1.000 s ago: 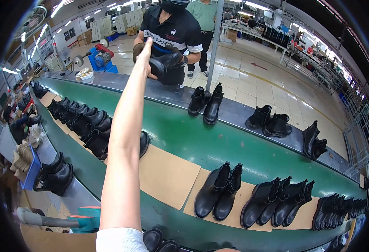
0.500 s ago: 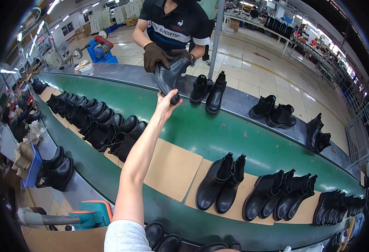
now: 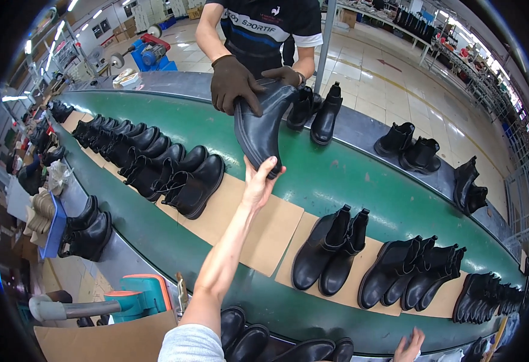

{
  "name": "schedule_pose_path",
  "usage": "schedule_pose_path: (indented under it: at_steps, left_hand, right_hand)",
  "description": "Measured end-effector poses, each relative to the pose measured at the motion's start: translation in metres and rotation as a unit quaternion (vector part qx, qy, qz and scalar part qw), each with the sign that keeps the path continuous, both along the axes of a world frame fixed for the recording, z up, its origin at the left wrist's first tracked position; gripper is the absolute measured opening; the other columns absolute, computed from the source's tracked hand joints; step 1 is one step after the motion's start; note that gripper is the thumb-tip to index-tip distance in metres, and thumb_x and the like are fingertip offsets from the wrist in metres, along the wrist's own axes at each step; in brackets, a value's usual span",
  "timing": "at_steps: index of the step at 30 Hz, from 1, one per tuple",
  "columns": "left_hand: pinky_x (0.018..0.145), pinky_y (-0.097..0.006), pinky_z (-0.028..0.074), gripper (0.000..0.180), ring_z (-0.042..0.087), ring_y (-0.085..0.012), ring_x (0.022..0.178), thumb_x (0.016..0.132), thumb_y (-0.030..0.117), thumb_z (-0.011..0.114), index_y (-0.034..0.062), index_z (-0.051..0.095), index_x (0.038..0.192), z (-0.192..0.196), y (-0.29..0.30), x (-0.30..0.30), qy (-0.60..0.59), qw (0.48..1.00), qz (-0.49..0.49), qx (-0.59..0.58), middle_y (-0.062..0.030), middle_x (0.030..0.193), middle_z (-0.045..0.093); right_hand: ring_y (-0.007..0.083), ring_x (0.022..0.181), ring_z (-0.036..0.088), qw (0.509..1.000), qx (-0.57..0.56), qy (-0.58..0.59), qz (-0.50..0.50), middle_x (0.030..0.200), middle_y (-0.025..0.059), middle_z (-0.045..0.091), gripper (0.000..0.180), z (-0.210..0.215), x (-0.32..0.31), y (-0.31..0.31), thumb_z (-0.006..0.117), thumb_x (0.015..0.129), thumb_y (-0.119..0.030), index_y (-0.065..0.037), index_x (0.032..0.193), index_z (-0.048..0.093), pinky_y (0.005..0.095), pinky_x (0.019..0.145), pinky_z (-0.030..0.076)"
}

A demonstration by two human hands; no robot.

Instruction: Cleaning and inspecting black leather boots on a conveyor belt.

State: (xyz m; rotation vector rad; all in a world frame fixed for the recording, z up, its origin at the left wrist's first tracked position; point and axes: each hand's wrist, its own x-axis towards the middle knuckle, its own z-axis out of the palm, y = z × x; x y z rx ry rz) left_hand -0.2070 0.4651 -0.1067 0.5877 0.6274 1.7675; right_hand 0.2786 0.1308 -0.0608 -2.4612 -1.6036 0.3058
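Note:
My left hand (image 3: 259, 184) reaches out over the green conveyor belt (image 3: 361, 181) and closes its thumb and fingers around the toe of a black ankle boot (image 3: 261, 130). A person across the belt holds the same boot by its shaft with two dark-gloved hands (image 3: 233, 81). The boot hangs toe-down above the belt. Only the fingers of my right hand (image 3: 410, 346) show at the lower edge, spread at the belt's near rim and holding nothing.
Pairs of black boots stand on brown cardboard sheets (image 3: 270, 226) along the belt, one pair (image 3: 327, 253) just right of my arm. More pairs (image 3: 315, 111) line the far rim. A teal and orange machine (image 3: 138, 295) sits at lower left.
The person opposite has brought the boot down and nearer to me. My left arm has lowered from pointing high, and its hand now grips the boot's toe.

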Motion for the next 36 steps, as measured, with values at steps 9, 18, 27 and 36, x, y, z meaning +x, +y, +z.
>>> schedule_pose_path:
  at_steps: [9, 18, 27, 36]
  left_hand:
    - [0.087, -0.036, 0.047, 0.041, 0.059, -0.0217, 0.092, 0.078, 0.008, 0.067, 0.0003, 0.05, 0.115, -0.035, -0.083, 0.05, -0.013, 0.998, -0.051, -0.017, -0.0098, 0.101, 0.059]
    - [0.103, -0.032, 0.035, 0.072, 0.039, -0.0169, 0.125, 0.076, -0.008, 0.062, 0.009, 0.031, 0.139, -0.042, -0.109, 0.076, -0.011, 0.992, -0.129, 0.008, -0.0058, 0.133, 0.042]
    - [0.105, -0.034, 0.033, 0.071, 0.037, -0.019, 0.126, 0.079, 0.0, 0.065, 0.0045, 0.028, 0.14, -0.029, -0.132, 0.105, 0.02, 0.99, -0.138, -0.011, -0.0077, 0.136, 0.037]
    - [0.076, -0.035, 0.049, 0.037, 0.064, -0.0289, 0.09, 0.069, 0.021, 0.076, -0.0008, 0.063, 0.096, 0.142, -0.201, 0.12, 0.656, 0.678, -0.304, 0.133, -0.0148, 0.093, 0.066]
  right_hand:
    - [0.0243, 0.106, 0.059, 0.852, 0.132, 0.379, 0.336, 0.119, 0.017, 0.055, 0.049, 0.05, -0.225, 0.226, 0.069, 0.078, -0.006, 0.001, 0.124, 0.051, 0.0322, 0.088, 0.049]
    - [0.0289, 0.123, 0.044, 0.692, 0.124, 0.636, 0.318, 0.131, 0.0245, 0.044, 0.073, 0.022, -0.314, 0.287, 0.068, 0.078, -0.009, 0.01, 0.136, 0.027, 0.0364, 0.105, 0.033]
    - [0.0234, 0.109, 0.056, 0.781, 0.133, 0.551, 0.264, 0.118, 0.0188, 0.056, 0.063, 0.04, -0.302, 0.267, 0.072, 0.077, -0.022, 0.007, 0.125, 0.044, 0.036, 0.094, 0.044]
    - [0.0267, 0.096, 0.062, 0.822, 0.023, 0.43, 0.373, 0.103, 0.0204, 0.063, 0.078, 0.113, -0.153, 0.201, 0.083, 0.058, -0.032, 0.005, 0.118, 0.051, 0.0334, 0.083, 0.048]
